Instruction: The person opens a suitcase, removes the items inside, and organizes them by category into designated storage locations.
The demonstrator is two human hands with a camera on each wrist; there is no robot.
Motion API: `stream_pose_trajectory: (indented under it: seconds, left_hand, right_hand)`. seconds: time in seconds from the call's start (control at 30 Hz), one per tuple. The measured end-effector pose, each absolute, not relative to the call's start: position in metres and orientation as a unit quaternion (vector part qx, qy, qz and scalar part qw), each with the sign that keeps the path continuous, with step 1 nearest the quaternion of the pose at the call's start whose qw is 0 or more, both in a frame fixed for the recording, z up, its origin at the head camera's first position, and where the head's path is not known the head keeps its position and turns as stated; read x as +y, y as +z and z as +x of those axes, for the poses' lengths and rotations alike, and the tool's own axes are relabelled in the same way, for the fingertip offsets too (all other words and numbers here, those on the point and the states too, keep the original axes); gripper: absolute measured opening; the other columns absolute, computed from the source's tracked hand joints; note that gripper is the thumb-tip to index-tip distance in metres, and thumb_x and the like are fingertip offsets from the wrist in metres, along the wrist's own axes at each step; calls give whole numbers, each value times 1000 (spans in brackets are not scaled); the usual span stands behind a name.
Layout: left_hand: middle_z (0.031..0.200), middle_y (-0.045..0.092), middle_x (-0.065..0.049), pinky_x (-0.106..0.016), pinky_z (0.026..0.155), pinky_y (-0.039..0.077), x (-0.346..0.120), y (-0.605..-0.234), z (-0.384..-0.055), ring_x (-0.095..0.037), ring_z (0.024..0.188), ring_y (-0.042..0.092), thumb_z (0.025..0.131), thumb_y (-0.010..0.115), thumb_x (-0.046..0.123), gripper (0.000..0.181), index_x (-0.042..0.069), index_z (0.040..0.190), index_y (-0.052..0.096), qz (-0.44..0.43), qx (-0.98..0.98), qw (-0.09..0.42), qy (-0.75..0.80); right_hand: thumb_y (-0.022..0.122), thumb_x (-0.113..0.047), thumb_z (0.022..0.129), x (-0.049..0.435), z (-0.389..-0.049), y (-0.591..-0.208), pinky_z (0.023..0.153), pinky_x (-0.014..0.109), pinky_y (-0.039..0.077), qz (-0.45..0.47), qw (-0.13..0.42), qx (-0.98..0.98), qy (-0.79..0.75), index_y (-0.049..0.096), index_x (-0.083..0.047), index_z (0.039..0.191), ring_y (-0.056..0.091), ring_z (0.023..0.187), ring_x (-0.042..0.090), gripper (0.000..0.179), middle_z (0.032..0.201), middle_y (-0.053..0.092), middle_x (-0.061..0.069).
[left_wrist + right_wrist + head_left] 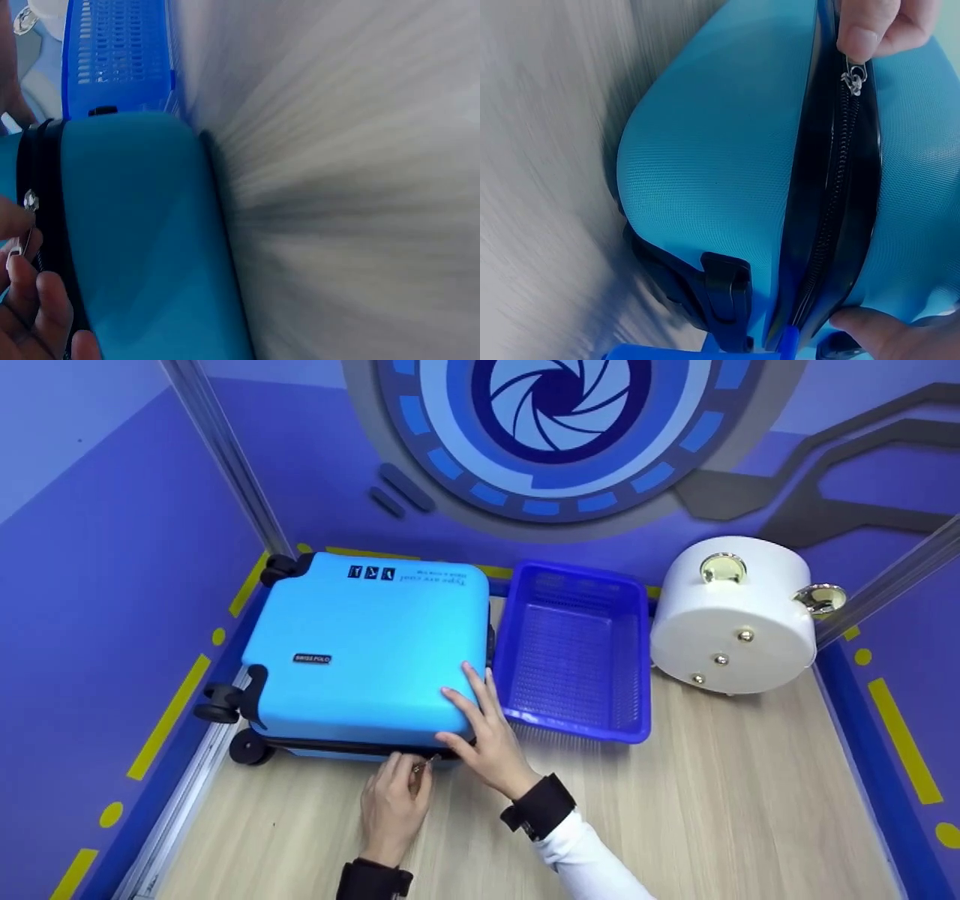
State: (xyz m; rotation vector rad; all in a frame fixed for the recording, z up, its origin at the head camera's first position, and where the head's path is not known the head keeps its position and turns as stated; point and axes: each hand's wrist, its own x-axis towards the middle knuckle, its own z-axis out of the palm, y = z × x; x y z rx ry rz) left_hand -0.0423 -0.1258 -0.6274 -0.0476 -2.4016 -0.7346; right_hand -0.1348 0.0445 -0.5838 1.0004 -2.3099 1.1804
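A bright blue hard-shell suitcase [375, 637] lies flat on its side, its black zipper band [832, 202] running along the near edge. At that edge, my left hand [394, 799] pinches the metal zipper pull [853, 79] between thumb and fingers; the pull also shows in the left wrist view beside the fingertips [52, 300]. My right hand [491, 742] rests with spread fingers on the suitcase's near right corner. In the right wrist view, the right thumb [874, 330] presses beside the zipper band. Closed zipper coils stretch from the slider toward that corner.
A blue plastic basket [643, 682] stands close against the suitcase's right end. Farther right is a white drum-shaped object [731, 615] with gold knobs and shiny gold rounds. Black wheels [221, 703] stick out at the suitcase's left end. Blue panels [300, 457] enclose the wooden surface.
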Motion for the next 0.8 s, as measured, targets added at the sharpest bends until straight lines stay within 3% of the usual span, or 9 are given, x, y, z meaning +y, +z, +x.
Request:
stream_pose_trajectory:
  seconds: [0.33,0.8]
  left_hand:
    - [70,53,6,-24,48,33,-148,-626,-41,-5,56,43,81,81,9,17,12,86,65,18,-908,317,-272]
    - [68,54,2,-30,46,32,-197,-622,-35,-12,50,42,83,80,10,16,9,86,64,97,-906,327,-250]
  right_hand:
    - [64,-44,102,45,-135,-583,111,74,30,362,182,-813,418,46,-17,156,17,147,65,63,169,21,22]
    - [63,-44,102,46,-135,-583,112,74,28,358,163,-817,422,45,-18,157,13,149,63,64,171,18,20]
